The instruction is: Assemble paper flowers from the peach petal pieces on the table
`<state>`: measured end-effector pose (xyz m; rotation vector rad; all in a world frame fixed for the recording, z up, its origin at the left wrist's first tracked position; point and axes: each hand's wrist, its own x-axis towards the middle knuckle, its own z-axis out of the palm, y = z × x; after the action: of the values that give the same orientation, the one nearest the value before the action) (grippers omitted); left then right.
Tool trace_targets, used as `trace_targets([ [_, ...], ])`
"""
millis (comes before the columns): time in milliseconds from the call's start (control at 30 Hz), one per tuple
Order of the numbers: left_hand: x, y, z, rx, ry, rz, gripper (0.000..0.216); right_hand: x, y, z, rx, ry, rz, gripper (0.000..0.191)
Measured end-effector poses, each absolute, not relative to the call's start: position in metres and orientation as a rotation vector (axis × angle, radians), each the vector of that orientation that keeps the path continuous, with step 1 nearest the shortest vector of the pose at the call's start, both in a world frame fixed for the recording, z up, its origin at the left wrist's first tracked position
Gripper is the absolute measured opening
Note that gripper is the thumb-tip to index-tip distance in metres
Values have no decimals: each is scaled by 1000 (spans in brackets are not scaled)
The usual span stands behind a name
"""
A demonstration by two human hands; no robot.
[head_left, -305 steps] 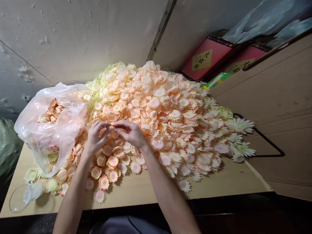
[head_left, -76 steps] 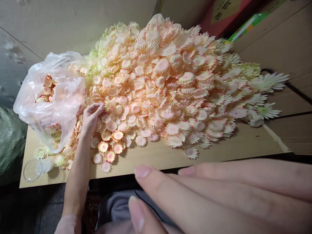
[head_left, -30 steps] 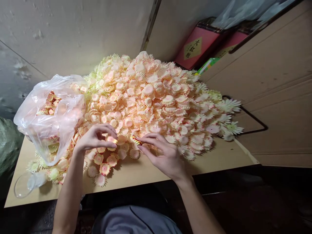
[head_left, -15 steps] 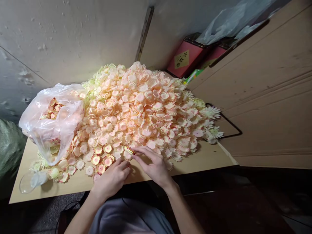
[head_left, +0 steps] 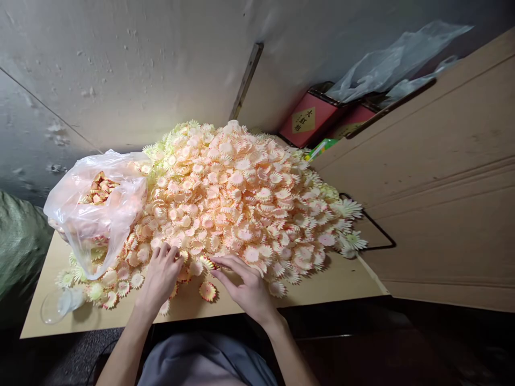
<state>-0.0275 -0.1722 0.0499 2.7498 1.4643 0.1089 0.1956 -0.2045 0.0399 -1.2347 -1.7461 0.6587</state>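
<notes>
A big heap of artificial flower heads (head_left: 241,203), pale pink and cream with jagged petals, covers the tabletop before me. My right hand (head_left: 246,287) pinches a small stack of yellow flower heads with red edges (head_left: 206,262) between thumb and fingers, at the heap's front edge. My left hand (head_left: 159,276) rests at the front left of the heap, its fingers curled down among the flower heads. Its fingertips are hidden, so what they grip does not show. One yellow flower head with a red rim (head_left: 208,291) lies on the table between both hands.
A translucent plastic bag (head_left: 96,214) holding reddish flower pieces stands on the left. Near the front left corner of the table (head_left: 102,323) is a clear plastic cup (head_left: 56,306) on its side. Cardboard (head_left: 434,187) borders the right, and red boxes (head_left: 308,118) stand behind.
My left hand has moved left and up to the heap. A yellow flower head now shows on the table between the hands. My right hand still pinches the stack. The view has shifted slightly.
</notes>
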Motion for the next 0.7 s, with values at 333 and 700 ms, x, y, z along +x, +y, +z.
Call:
trace_targets([
  [333,-33,-160,49,2700,1407,198,15,203,-208,36,-1323,-1744,671,20],
  [700,-69,-134,47,1597,1756,723,32,198,-213,37,-1294,-1688,717,18],
])
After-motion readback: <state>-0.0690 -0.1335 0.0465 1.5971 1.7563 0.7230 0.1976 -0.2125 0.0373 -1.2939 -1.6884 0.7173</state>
